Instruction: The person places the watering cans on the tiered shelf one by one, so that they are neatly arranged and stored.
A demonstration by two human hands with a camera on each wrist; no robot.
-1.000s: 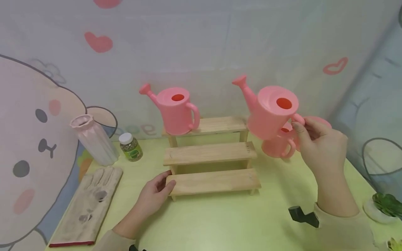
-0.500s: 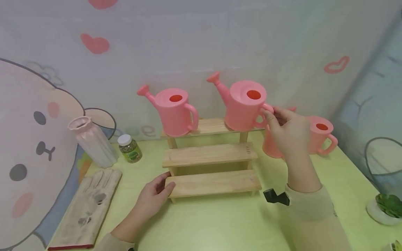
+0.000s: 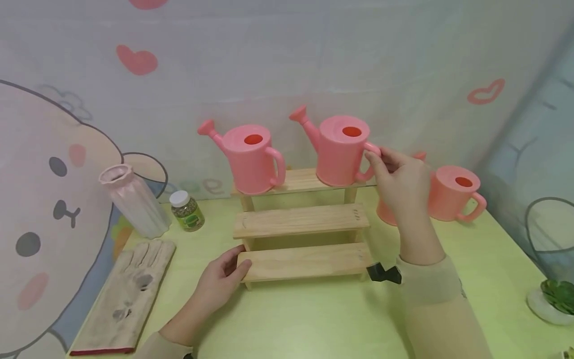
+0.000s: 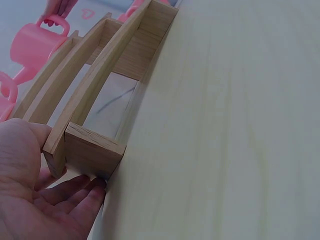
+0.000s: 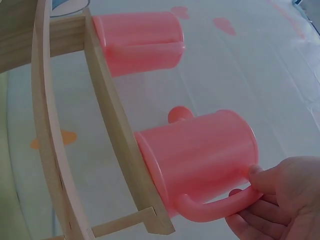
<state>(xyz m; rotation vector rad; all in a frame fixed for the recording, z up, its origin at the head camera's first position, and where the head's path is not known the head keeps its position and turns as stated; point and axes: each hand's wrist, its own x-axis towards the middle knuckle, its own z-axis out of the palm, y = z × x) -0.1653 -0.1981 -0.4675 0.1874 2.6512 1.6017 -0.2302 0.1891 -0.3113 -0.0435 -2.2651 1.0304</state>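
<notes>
My right hand (image 3: 403, 182) pinches the handle of a pink watering can (image 3: 340, 149), which stands upright at the right end of the top step of a three-step wooden stand (image 3: 300, 219). In the right wrist view, thumb and fingers close round the upper part of its handle (image 5: 220, 207). A second pink watering can (image 3: 248, 159) sits on the left end of that top step. My left hand (image 3: 219, 276) grips the left end of the bottom step, thumb on top; in the left wrist view the fingers (image 4: 75, 200) curl beneath it.
Two more watering cans stand on the table right of the stand: one pink can (image 3: 453, 194) in plain sight, another (image 3: 385, 207) mostly behind my right hand. At left are a ribbed vase (image 3: 136, 202), a jar with a white lid (image 3: 187, 212) and a glove (image 3: 125, 294). A potted succulent (image 3: 556, 301) sits far right.
My right hand has brought the watering can leftward from above the right-hand cans onto the top step, and it has gone from tilted to upright. My left hand keeps its hold on the stand.
</notes>
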